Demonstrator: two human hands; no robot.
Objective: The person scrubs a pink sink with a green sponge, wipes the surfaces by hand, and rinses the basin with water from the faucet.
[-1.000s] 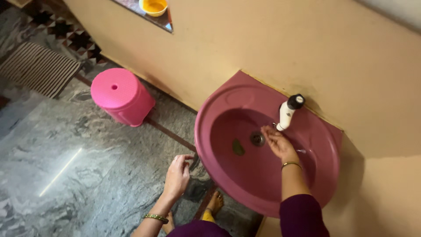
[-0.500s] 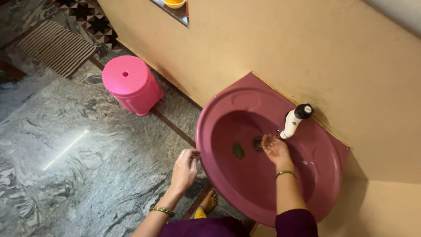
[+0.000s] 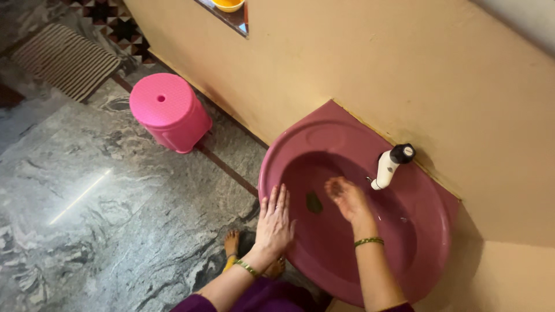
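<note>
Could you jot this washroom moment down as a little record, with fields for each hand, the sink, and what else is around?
Left hand: flat, fingers spread, on the sink's front-left rim
Right hand: cupped palm-up over the bowl, beside the tap
Sink: maroon basin fixed to a beige wall
Tap: white body, black knob
In the bowl: small dark green scrap near the drain
Floor: pink stool, striped mat
Ledge: yellow bowl

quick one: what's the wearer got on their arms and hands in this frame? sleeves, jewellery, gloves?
No gloves; both hands are bare. The left hand has a green-and-gold bangle at the wrist and a purple sleeve showing at the frame's bottom edge. The right hand has a thin green bangle; its forearm is bare. Rings: cannot tell.
</note>
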